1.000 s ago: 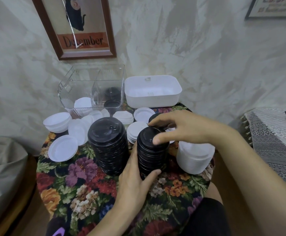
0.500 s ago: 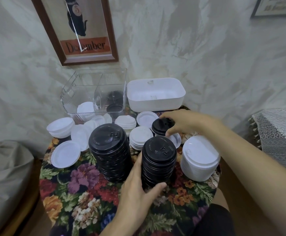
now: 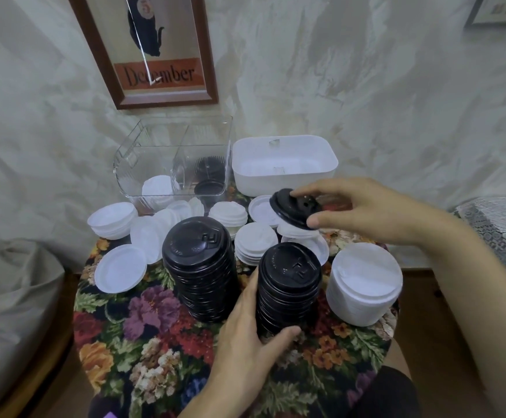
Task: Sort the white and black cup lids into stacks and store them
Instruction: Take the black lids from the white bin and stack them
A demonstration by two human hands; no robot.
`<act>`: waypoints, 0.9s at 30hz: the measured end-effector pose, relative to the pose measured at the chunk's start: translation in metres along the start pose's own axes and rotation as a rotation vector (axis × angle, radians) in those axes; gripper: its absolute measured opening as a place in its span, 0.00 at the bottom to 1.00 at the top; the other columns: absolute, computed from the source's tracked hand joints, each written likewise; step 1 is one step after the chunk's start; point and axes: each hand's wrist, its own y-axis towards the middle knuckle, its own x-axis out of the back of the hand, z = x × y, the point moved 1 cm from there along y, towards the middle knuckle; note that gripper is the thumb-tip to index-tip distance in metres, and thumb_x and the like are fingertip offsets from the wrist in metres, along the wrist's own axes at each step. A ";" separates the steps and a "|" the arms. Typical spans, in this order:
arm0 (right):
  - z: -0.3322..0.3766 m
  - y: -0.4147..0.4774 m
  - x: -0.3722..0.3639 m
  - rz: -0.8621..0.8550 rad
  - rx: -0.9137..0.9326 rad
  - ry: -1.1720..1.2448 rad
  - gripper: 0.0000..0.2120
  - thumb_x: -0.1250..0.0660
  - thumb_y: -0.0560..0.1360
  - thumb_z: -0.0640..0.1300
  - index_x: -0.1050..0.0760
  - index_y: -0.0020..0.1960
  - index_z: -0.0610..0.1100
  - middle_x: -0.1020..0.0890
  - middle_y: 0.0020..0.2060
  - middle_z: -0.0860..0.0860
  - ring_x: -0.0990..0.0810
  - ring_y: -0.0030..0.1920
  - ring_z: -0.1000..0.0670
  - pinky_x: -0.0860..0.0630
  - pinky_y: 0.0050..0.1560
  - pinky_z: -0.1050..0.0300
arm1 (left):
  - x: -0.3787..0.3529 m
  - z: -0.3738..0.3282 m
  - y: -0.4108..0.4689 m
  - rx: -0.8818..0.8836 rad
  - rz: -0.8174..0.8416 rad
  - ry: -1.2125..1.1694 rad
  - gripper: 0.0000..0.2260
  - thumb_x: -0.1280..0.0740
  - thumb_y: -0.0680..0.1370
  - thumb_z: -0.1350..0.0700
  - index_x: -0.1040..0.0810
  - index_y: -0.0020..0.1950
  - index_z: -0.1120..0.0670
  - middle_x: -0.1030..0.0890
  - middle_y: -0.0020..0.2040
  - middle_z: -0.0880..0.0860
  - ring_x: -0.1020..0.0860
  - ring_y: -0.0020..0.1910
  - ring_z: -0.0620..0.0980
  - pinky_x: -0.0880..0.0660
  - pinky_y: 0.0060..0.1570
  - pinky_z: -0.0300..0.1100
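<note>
Two tall stacks of black lids stand mid-table: a wider black stack (image 3: pixel 199 267) on the left and a narrower black stack (image 3: pixel 289 285) to its right. My left hand (image 3: pixel 250 336) wraps the base of the narrower stack. My right hand (image 3: pixel 363 211) holds a single black lid (image 3: pixel 294 208), tilted, in the air above and behind that stack. A tall white lid stack (image 3: pixel 364 283) stands at the right. Loose white lids and low white stacks (image 3: pixel 254 245) lie behind and to the left.
A clear divided bin (image 3: pixel 173 164) at the back holds some white lids on its left and black lids on its right. A white tub (image 3: pixel 284 164) sits beside it. The small round table has a floral cloth (image 3: pixel 155 327). A lace-covered surface (image 3: pixel 505 224) is at far right.
My right hand left the top of the narrower black stack, reached back, and lifted a single black lid off the table. My left hand stayed on the stack.
</note>
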 end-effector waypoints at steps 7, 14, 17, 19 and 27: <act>0.021 -0.044 -0.023 0.105 0.063 -0.231 0.26 0.27 0.73 0.59 0.28 0.70 0.68 0.25 0.64 0.74 0.29 0.67 0.69 0.28 0.70 0.54 | 0.002 -0.002 -0.001 -0.020 -0.008 -0.031 0.44 0.24 0.75 0.42 0.52 0.78 0.24 0.42 0.75 0.21 0.41 0.74 0.23 0.41 0.63 0.19; 0.027 -0.042 -0.035 0.197 -0.025 -0.373 0.35 0.31 0.73 0.66 0.41 0.77 0.69 0.35 0.62 0.72 0.30 0.64 0.60 0.29 0.66 0.53 | 0.003 -0.003 -0.001 -0.029 -0.002 -0.027 0.43 0.24 0.75 0.41 0.49 0.80 0.28 0.38 0.76 0.26 0.38 0.75 0.28 0.38 0.67 0.24; 0.033 -0.041 -0.039 0.166 0.013 -0.352 0.34 0.31 0.74 0.67 0.37 0.77 0.66 0.36 0.70 0.72 0.32 0.68 0.64 0.32 0.70 0.56 | 0.004 -0.004 -0.002 -0.036 0.003 -0.027 0.43 0.24 0.75 0.43 0.49 0.80 0.29 0.37 0.76 0.26 0.38 0.74 0.28 0.38 0.67 0.24; 0.033 -0.040 -0.043 0.130 0.037 -0.377 0.34 0.30 0.74 0.66 0.37 0.77 0.63 0.34 0.73 0.70 0.35 0.71 0.65 0.34 0.73 0.56 | 0.004 -0.004 -0.002 -0.040 0.002 -0.028 0.43 0.24 0.75 0.43 0.49 0.81 0.30 0.37 0.76 0.27 0.37 0.74 0.28 0.37 0.67 0.24; 0.032 -0.040 -0.055 0.056 0.035 -0.429 0.35 0.29 0.73 0.65 0.36 0.77 0.60 0.31 0.69 0.65 0.33 0.67 0.60 0.35 0.61 0.61 | 0.003 -0.002 -0.001 -0.041 -0.003 -0.021 0.43 0.23 0.75 0.44 0.47 0.81 0.32 0.37 0.76 0.26 0.37 0.74 0.28 0.38 0.64 0.21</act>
